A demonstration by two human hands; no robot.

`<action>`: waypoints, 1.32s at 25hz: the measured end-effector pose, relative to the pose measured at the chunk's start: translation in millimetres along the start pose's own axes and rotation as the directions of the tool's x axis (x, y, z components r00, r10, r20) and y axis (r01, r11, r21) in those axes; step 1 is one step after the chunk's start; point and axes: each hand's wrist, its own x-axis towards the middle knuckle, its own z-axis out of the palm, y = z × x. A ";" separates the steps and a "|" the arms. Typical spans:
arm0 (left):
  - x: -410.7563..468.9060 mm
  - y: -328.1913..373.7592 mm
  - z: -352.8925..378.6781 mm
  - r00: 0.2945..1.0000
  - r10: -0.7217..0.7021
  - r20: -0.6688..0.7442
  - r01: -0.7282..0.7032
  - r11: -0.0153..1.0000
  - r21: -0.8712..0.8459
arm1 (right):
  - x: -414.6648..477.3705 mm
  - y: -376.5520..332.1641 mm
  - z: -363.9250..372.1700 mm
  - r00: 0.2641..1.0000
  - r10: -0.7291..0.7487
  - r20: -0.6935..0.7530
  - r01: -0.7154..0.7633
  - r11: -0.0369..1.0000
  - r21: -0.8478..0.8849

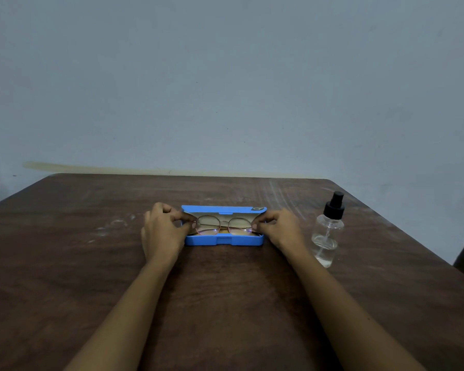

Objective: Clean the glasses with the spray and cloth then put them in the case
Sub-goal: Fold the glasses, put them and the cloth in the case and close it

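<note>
Both the left hand (163, 229) and right hand (278, 228) are pinching the round-lens glasses (223, 224) in the open blue case (224, 241), a spray bottle (328, 229) standing at its three o'clock on the counter (65, 263).

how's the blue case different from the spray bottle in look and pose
The blue plastic glasses case is opaque, low and lies flat with its lid open; the clear spray bottle with the black pump top is see-through and stands upright. The case holds the round thin-rimmed glasses, gripped at each end by the left hand and right hand; the bottle stands untouched to the right. Both rest on the dark wooden table.
</note>
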 end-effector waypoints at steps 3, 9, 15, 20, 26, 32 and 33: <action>1.1 -1.3 -2.0 0.996 0.080 0.027 -0.082 0.993 0.083 | 0.1 0.1 0.7 1.000 -0.013 0.002 0.013 0.999 -0.042; 0.2 -3.0 -3.2 0.994 0.043 0.096 -0.040 0.999 -0.032 | -5.2 0.2 0.2 1.000 -0.017 0.000 0.017 1.000 0.016; -7.9 -0.1 -5.0 0.994 -0.105 0.039 0.112 0.960 -0.257 | -18.6 0.5 2.9 0.994 -0.030 -0.110 0.046 0.987 0.151; -13.6 0.7 -11.1 0.982 -0.161 -0.098 0.111 0.913 -0.393 | -23.6 -1.0 12.2 0.984 0.022 -0.179 0.033 0.954 0.297; -15.8 12.3 -8.0 0.997 -0.019 0.075 0.053 0.878 -0.476 | -24.6 1.7 9.7 0.997 -0.034 -0.063 0.058 0.899 0.433; -15.9 7.1 -0.7 0.998 0.026 0.059 0.000 0.915 -0.404 | -21.7 5.1 12.8 0.998 -0.038 -0.049 0.054 0.925 0.375; -16.0 5.9 -0.4 0.998 0.040 0.056 -0.015 0.917 -0.400 | -21.4 5.6 13.1 0.998 -0.036 -0.053 0.052 0.929 0.366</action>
